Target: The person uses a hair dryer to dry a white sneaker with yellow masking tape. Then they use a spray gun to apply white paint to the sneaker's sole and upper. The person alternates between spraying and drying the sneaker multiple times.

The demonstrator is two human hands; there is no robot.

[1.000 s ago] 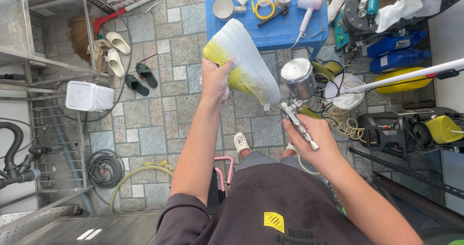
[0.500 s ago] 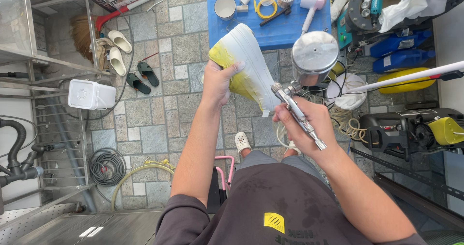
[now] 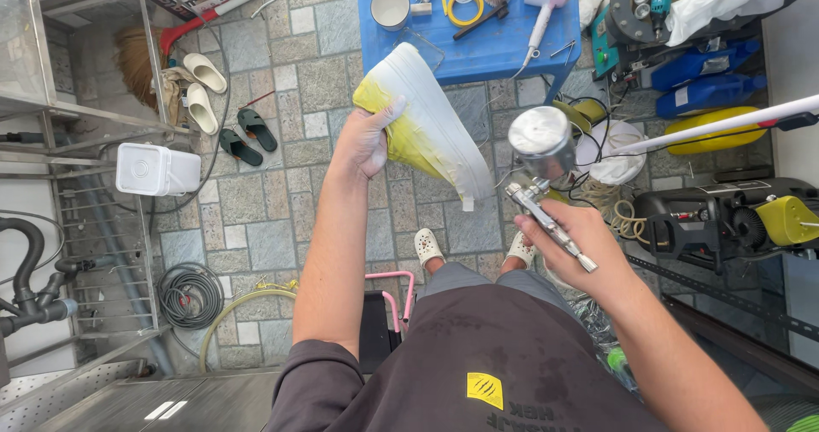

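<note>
Fingers of the left hand (image 3: 365,142) are closed around a yellow-and-white sneaker (image 3: 422,125), holding it up at arm's length with its white sole turned toward the camera, above the stone-tiled floor (image 3: 264,219) and just in front of the blue table (image 3: 478,44). The right hand (image 3: 567,244) is wrapped around a metal airbrush spray gun (image 3: 546,219) topped by a shiny cup (image 3: 543,142), its nozzle end close beside the sneaker's heel but apart from it. Behind on the table lie a white hair dryer (image 3: 542,1), a white bowl (image 3: 391,7) and a yellow ring (image 3: 465,7); sandals (image 3: 243,135) rest on the floor to the left.
</note>
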